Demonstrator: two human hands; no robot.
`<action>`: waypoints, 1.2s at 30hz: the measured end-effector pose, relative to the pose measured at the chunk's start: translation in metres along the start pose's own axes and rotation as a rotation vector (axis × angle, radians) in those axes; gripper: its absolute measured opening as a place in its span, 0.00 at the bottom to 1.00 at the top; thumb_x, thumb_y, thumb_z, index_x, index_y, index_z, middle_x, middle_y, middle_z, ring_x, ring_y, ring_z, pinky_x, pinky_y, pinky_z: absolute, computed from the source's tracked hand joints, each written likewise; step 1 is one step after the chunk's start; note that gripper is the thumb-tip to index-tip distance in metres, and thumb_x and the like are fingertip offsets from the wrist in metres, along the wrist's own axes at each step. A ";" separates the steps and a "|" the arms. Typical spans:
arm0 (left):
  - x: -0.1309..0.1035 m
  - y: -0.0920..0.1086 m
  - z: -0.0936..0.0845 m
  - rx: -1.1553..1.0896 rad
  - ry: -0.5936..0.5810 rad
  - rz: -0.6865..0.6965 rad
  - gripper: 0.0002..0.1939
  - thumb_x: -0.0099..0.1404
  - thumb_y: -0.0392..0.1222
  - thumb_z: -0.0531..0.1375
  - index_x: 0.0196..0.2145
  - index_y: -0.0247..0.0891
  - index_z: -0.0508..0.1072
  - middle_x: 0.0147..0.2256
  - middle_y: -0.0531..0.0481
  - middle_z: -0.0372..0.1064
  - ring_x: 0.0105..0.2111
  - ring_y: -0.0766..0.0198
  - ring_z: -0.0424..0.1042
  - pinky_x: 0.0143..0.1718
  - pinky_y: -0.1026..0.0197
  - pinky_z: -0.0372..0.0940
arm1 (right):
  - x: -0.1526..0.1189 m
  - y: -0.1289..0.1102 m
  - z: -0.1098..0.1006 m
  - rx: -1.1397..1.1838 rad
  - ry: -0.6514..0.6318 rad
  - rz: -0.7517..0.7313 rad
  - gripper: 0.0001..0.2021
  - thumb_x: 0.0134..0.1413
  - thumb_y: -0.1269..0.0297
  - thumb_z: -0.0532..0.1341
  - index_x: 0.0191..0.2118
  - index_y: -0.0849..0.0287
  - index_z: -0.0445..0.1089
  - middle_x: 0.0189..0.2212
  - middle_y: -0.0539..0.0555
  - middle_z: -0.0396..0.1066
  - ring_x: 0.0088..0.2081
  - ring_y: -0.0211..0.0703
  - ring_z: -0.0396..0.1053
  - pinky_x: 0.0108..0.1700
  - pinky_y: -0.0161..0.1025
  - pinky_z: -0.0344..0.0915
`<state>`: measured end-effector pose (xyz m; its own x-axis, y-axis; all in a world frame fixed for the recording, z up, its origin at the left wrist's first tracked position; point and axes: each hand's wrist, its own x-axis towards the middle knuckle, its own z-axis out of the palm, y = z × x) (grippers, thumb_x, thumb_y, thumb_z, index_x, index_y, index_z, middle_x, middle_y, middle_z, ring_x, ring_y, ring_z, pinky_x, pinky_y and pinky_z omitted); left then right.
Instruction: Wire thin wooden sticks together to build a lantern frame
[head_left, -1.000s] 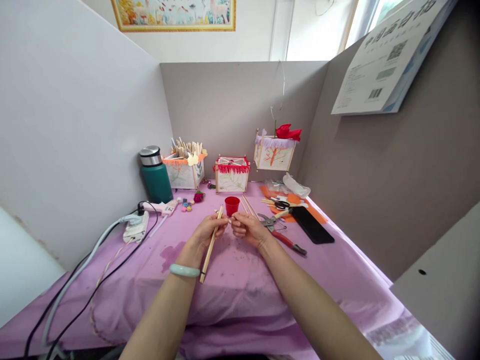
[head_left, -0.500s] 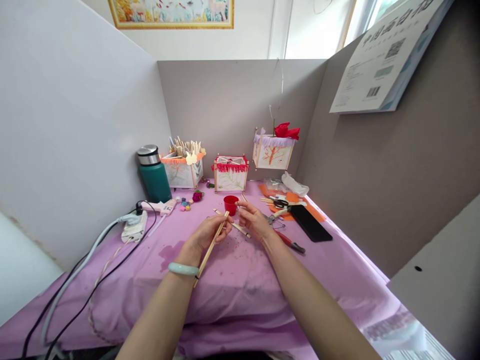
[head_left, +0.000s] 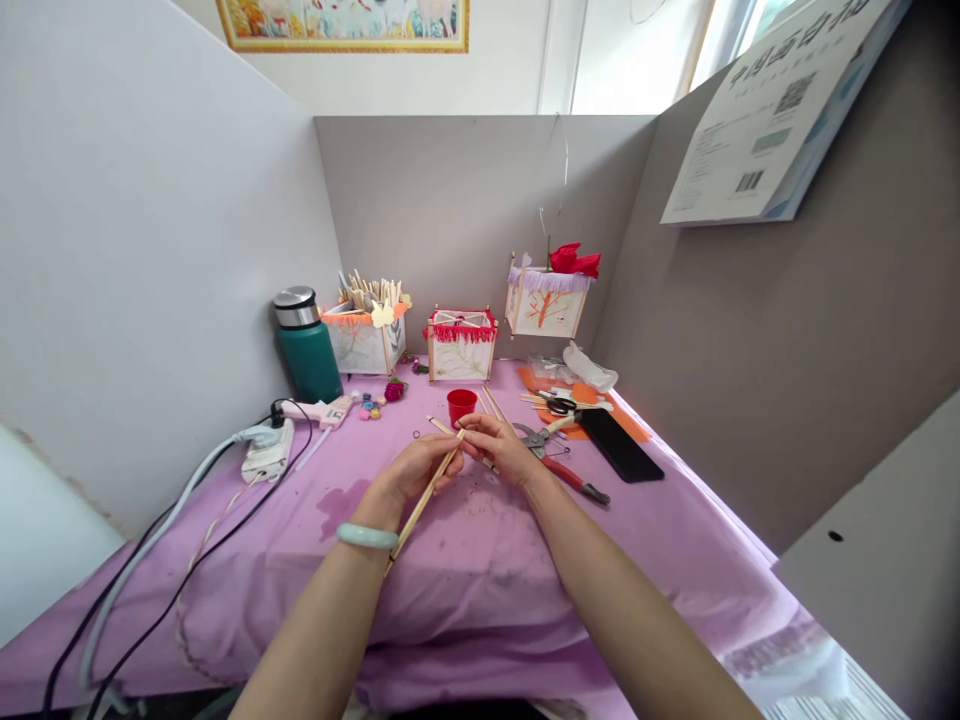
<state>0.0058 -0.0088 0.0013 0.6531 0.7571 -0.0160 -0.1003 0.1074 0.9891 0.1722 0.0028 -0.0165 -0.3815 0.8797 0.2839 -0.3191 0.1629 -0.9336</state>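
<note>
My left hand (head_left: 418,468) is closed around a pair of thin wooden sticks (head_left: 417,515), which slant up toward the red cup and have a dark band near their lower end. At their upper tips, the pinched fingers of my right hand (head_left: 496,448) meet the left fingertips. What small thing the right fingers hold is hidden. Just beyond the hands stands a small red cup (head_left: 461,408). Another wooden stick with dark ends (head_left: 439,425) lies partly behind my fingers. A tiny dark ring (head_left: 416,434) rests on the cloth.
Red-handled pliers (head_left: 566,474), black scissors (head_left: 556,404) and a black phone (head_left: 621,446) lie to the right. Three decorated paper boxes, one a red-fringed box (head_left: 462,358), are at the back. A green bottle (head_left: 309,350), glue gun (head_left: 319,411) and power strip (head_left: 268,452) with cables occupy the left.
My right hand has moved left and slightly down from beside the red cup to the tips of the sticks. The left hand has stayed nearly still, holding the sticks.
</note>
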 end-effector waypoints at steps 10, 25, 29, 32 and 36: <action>-0.001 0.002 0.006 -0.046 0.053 -0.026 0.11 0.60 0.45 0.55 0.28 0.34 0.65 0.17 0.57 0.56 0.10 0.74 0.53 0.12 0.68 0.47 | 0.001 -0.001 0.000 0.024 0.066 0.038 0.11 0.42 0.62 0.65 0.35 0.58 0.71 0.24 0.46 0.67 0.20 0.29 0.54 0.22 0.32 0.44; 0.009 -0.008 0.000 -0.011 0.200 0.136 0.17 0.59 0.48 0.59 0.39 0.34 0.62 0.20 0.55 0.67 0.10 0.74 0.57 0.12 0.70 0.51 | 0.007 0.008 -0.001 -0.372 0.177 -0.166 0.08 0.46 0.60 0.63 0.31 0.58 0.73 0.25 0.49 0.67 0.23 0.33 0.57 0.26 0.34 0.52; 0.010 -0.008 -0.002 -0.082 0.227 0.157 0.18 0.57 0.48 0.61 0.40 0.35 0.62 0.20 0.58 0.65 0.09 0.76 0.53 0.10 0.71 0.47 | 0.005 0.004 0.001 -0.232 0.133 -0.155 0.06 0.45 0.61 0.64 0.30 0.57 0.72 0.27 0.48 0.66 0.22 0.32 0.54 0.25 0.33 0.50; 0.011 -0.009 -0.006 -0.132 0.218 0.168 0.17 0.56 0.47 0.62 0.37 0.35 0.63 0.20 0.58 0.64 0.09 0.78 0.52 0.10 0.71 0.45 | 0.001 -0.001 0.001 -0.028 0.032 -0.105 0.07 0.44 0.62 0.65 0.30 0.58 0.70 0.31 0.50 0.66 0.24 0.32 0.57 0.26 0.33 0.51; 0.010 -0.008 -0.007 -0.159 0.232 0.222 0.17 0.57 0.46 0.62 0.40 0.34 0.64 0.21 0.58 0.64 0.09 0.79 0.50 0.10 0.71 0.45 | 0.001 -0.001 -0.001 0.174 -0.044 0.089 0.09 0.44 0.62 0.65 0.29 0.59 0.66 0.21 0.46 0.59 0.20 0.30 0.53 0.24 0.32 0.49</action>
<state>0.0077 0.0022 -0.0082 0.4162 0.8974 0.1465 -0.3480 0.0084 0.9374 0.1732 0.0041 -0.0158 -0.4513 0.8662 0.2146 -0.4260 0.0022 -0.9047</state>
